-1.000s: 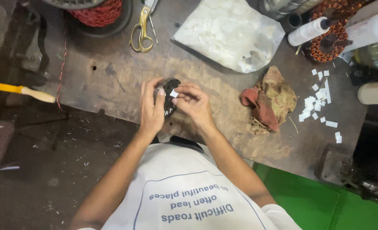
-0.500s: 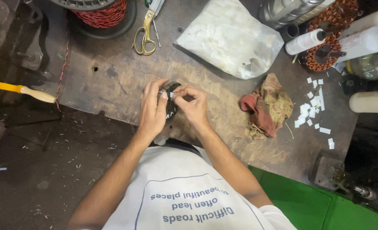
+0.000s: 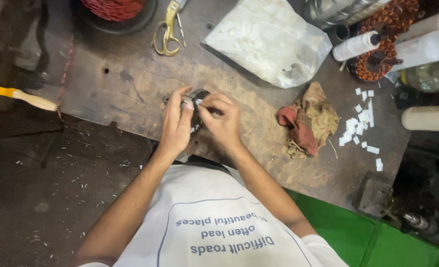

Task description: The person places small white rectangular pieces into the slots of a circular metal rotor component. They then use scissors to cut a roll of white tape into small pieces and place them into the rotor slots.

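Note:
Both my hands meet over a small dark round metal part [image 3: 197, 97] near the front edge of a worn brown workbench [image 3: 130, 84]. My left hand [image 3: 176, 123] grips the part from its left side. My right hand [image 3: 223, 123] is curled against the right side, with the fingertips pinching a small white slip [image 3: 198, 102] at the part's rim. Most of the part is hidden by my fingers.
Yellow-handled scissors [image 3: 166, 29] lie at the back, next to a clear plastic bag [image 3: 266, 42]. A crumpled red-brown rag [image 3: 311, 121] and several white paper slips [image 3: 360, 126] lie to the right. White bottles [image 3: 356, 45], a copper-wound coil [image 3: 383, 54] and a brush handle [image 3: 21, 96] surround the bench.
The view has shifted slightly. My hands stay on the dark part, with the fingers of my right hand working at the white slip.

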